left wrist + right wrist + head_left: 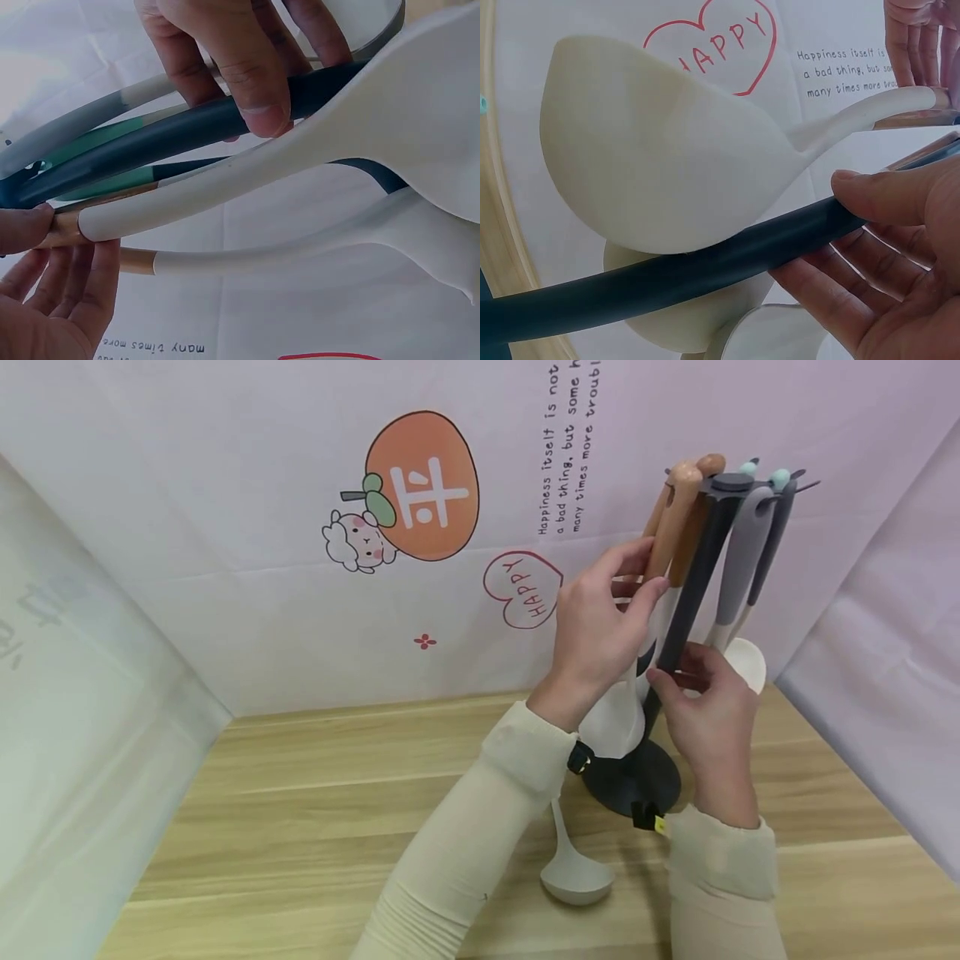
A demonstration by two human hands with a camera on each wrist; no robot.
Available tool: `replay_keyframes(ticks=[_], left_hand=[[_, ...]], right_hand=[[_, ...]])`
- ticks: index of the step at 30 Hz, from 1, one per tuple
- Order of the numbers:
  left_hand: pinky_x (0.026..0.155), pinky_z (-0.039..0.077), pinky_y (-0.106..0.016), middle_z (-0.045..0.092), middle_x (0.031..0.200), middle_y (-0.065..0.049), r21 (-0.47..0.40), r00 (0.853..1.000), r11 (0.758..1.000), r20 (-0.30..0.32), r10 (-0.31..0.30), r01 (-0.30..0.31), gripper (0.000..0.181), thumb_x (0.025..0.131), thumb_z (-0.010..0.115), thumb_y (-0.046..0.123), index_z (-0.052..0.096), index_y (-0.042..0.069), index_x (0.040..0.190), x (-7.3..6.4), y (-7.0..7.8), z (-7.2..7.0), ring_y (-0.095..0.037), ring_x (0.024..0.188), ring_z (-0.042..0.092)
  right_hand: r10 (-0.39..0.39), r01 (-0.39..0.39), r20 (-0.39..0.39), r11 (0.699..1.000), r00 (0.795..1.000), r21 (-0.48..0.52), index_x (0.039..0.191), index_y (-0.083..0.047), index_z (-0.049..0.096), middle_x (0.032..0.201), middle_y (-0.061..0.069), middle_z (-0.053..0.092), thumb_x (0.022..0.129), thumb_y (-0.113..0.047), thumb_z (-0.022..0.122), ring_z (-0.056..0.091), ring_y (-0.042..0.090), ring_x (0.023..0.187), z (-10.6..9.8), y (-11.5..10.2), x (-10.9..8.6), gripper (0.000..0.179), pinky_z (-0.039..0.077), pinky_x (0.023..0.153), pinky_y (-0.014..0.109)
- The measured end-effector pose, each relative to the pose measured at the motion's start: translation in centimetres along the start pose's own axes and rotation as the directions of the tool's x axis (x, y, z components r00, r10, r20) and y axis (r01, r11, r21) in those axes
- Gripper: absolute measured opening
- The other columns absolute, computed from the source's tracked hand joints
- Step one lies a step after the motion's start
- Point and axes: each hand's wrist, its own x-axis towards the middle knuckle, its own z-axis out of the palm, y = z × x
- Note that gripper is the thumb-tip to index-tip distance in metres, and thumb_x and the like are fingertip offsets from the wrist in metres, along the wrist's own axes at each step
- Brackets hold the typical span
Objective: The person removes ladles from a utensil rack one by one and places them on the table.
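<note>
My left hand (600,610) pinches the wooden handle of a white ladle (615,722) near the top of a dark utensil stand (697,577). The ladle's deep bowl (660,142) hangs downward beside the stand's pole. Lower down, my right hand (712,710) grips that pole with thumb and fingers, as the right wrist view shows. Another wooden-handled white utensil (262,262) hangs close by; its head is partly cut off in the left wrist view. The round dark base (633,781) rests on the table.
A grey ladle (576,875) lies on the wooden table (322,827) in front of the base, its handle partly behind my left sleeve. Grey-handled utensils (742,552) hang on the stand's right side. A printed white cloth (285,635) stands behind.
</note>
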Motion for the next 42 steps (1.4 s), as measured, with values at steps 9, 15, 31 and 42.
replay_keyframes(ticks=[9, 15, 31, 42], left_hand=[[0.085, 0.056, -0.006, 0.077, 0.125, -0.009, 0.045, 1.0, 0.999, 0.003, 0.025, -0.025, 0.039, 0.1, 0.071, 0.011, 0.063, 0.006, 0.138, 0.1, 0.2, -0.3, -0.012, 0.104, 0.075], [0.088, 0.056, -0.007, 0.076, 0.129, -0.008, 0.034, 0.999, 0.999, 0.048, -0.004, 0.002, 0.041, 0.101, 0.07, 0.011, 0.061, 0.007, 0.141, 0.2, 0.5, -0.3, -0.011, 0.104, 0.076], [0.087, 0.058, -0.01, 0.076, 0.126, -0.01, -0.001, 0.997, 0.999, 0.071, -0.041, 0.041, 0.042, 0.098, 0.075, 0.013, 0.065, 0.005, 0.139, 0.0, -0.6, -0.1, -0.01, 0.104, 0.076], [0.083, 0.057, -0.008, 0.078, 0.12, -0.011, -0.012, 0.994, 0.998, 0.09, -0.055, 0.056, 0.041, 0.096, 0.077, 0.011, 0.067, 0.002, 0.135, -1.0, -2.0, -0.2, -0.012, 0.099, 0.076]], right_hand=[[-0.026, 0.026, -0.015, 1.0, 1.0, 0.004, 0.133, -0.007, 0.069, 0.123, 0.013, 0.076, 0.098, -0.022, 0.073, 0.054, -0.015, 0.088, 0.3, -0.1, 0.1, 0.039, 0.049, 0.084, 0.005], [0.007, -0.007, -0.009, 1.0, 1.0, -0.021, 0.135, -0.009, 0.069, 0.126, 0.011, 0.075, 0.098, -0.025, 0.072, 0.069, 0.01, 0.103, 0.0, 0.0, 0.2, 0.039, 0.057, 0.095, 0.016], [0.017, -0.017, -0.01, 0.999, 1.0, -0.036, 0.134, -0.01, 0.069, 0.126, 0.01, 0.076, 0.099, -0.028, 0.072, 0.07, 0.017, 0.106, -0.1, 0.0, 0.7, 0.04, 0.057, 0.093, 0.017], [0.044, -0.043, 0.024, 0.999, 0.999, -0.031, 0.137, -0.011, 0.067, 0.131, 0.01, 0.075, 0.099, -0.026, 0.072, 0.071, 0.024, 0.114, 0.0, 0.3, 0.4, 0.042, 0.06, 0.1, 0.027]])
